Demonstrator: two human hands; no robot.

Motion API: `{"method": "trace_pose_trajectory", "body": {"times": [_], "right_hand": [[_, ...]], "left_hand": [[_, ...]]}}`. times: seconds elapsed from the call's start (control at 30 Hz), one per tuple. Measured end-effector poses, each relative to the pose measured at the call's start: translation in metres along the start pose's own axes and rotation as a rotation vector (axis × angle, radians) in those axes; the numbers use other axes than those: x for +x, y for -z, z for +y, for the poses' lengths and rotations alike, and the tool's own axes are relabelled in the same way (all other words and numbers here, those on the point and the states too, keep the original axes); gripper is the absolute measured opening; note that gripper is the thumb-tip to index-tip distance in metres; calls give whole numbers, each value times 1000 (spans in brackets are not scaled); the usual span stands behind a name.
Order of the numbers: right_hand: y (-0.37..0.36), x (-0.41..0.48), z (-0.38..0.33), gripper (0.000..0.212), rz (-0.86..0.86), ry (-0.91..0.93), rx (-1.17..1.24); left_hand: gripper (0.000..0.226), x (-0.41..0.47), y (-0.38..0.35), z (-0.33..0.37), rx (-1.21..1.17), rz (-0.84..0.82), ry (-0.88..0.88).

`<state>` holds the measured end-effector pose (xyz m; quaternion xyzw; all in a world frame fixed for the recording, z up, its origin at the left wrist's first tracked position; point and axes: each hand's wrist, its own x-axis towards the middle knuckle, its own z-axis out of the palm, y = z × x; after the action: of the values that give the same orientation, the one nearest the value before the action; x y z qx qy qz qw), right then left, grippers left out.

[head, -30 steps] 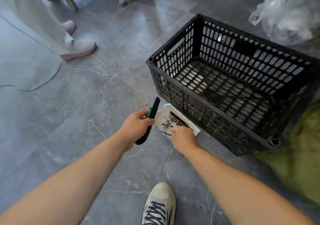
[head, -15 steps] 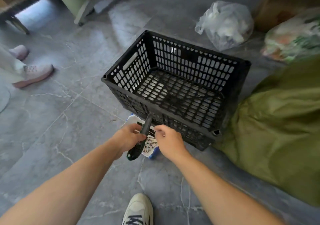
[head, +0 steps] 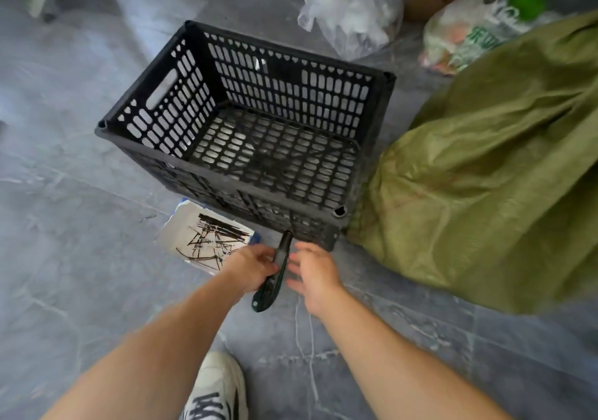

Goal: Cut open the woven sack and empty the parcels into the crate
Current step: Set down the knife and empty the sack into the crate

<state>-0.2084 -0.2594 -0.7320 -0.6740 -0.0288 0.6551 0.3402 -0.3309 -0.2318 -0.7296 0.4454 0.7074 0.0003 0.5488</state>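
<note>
Beside the crate (head: 161, 105) | knife (head: 275, 277) is gripped by left hand (head: 250, 266) | right hand (head: 315, 269) is drawn back from it, fingers spread | sack (head: 485, 176) is judged uncut

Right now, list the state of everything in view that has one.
left hand: grips knife
right hand: open, holds nothing
knife: held, blade unclear
crate: upright, empty
woven sack: on floor beside crate, no cut visible
clear plastic bag: crumpled, on floor behind crate
</note>
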Motion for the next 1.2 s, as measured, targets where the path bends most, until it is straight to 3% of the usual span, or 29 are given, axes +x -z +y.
{"method": "trace_pose_trajectory", "body": {"times": [0.17, 0.3, 0.5, 0.67, 0.83, 1.0, 1.2], "right_hand": [[0, 20, 10, 20, 58, -87, 115], [-6, 38, 22, 18, 107, -113, 63], [-8, 49, 27, 13, 147, -134, -71], [0, 51, 33, 26, 144, -167, -115], [11, 41, 28, 28, 146, -11, -358], [27, 24, 13, 38, 113, 82, -456], [51, -19, -22, 32, 102, 159, -551]], "left_hand": [[14, 17, -20, -3, 163, 88, -7], [25, 22, -33, -4, 378, 81, -2], [35, 25, -44, -14, 349, 59, 27], [37, 29, -43, -14, 462, 16, 25], [43, 23, -42, -4, 618, 0, 13], [44, 11, -38, 8, 630, 12, 30], [41, -32, -37, 44, 727, -21, -113]]}}
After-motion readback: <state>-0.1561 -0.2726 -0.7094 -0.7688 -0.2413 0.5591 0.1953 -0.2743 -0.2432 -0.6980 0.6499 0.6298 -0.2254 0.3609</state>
